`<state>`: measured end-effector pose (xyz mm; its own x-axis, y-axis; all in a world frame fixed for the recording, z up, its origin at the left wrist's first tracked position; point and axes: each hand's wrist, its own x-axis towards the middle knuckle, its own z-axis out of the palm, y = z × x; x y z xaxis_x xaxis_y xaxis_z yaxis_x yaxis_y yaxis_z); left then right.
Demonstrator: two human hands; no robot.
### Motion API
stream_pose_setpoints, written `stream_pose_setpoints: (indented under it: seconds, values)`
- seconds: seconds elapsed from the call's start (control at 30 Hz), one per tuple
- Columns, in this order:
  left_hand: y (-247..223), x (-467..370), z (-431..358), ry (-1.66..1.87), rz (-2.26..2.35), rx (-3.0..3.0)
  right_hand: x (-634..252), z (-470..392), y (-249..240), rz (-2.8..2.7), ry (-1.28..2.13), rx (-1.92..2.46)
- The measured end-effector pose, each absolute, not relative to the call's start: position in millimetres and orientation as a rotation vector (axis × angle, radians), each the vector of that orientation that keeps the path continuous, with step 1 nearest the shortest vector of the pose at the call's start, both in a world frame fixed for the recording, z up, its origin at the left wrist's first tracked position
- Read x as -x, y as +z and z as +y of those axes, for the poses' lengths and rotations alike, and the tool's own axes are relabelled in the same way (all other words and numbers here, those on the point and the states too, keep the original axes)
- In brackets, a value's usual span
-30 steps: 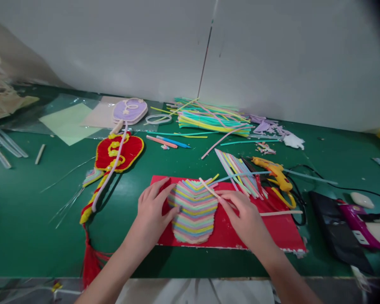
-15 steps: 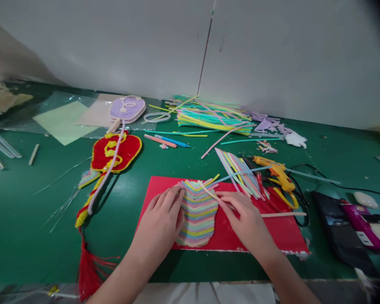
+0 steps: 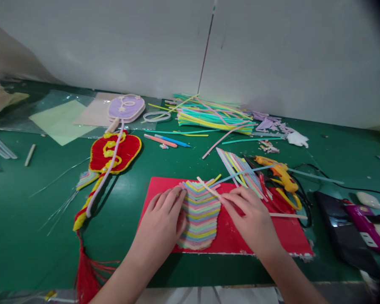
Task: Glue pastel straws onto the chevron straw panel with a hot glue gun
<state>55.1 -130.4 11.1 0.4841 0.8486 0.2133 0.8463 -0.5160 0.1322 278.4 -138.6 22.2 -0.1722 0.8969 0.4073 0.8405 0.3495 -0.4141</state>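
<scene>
A panel of pastel pipe cleaners (image 3: 200, 217), striped in a chevron pattern, lies on a red board (image 3: 237, 238). My left hand (image 3: 164, 215) grips its left edge, fingers curled together at the top corner and thumb lower down. Between the thumb and fingers of my right hand (image 3: 248, 213) is a pale pink pipe cleaner (image 3: 205, 185), slanting up and left across the panel's top right. Its tip rises just above the chevron's dip. A long blue pipe cleaner (image 3: 240, 172) reaches right from near the panel's top corner.
Behind are a bundle of pipe cleaners (image 3: 215, 120), two pens (image 3: 164, 141) and a cut striped piece (image 3: 240, 169). A yellow glue gun (image 3: 283, 175) with a black cord lies to the right. Leftward are a red tasselled fan (image 3: 114, 154) and a purple fan (image 3: 126, 107).
The pale pink pipe cleaner's upper end has shifted slightly up and left relative to the panel, still in my right hand. My left hand stays on the panel. The view has moved a little.
</scene>
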Motion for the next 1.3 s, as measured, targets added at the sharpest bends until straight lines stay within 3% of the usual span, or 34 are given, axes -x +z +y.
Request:
stream_pose_setpoints:
  seconds: [0.5,1.3]
  values:
    - [9.8,-56.4,-129.4,0.458,1.533,-2.688,-260.6,-122.5,9.5,-2.131,0.421,1.367]
    - [9.9,-57.9,-130.1,0.464,1.603,-2.635,-261.0,-122.8,6.3,-2.167,0.365,1.368]
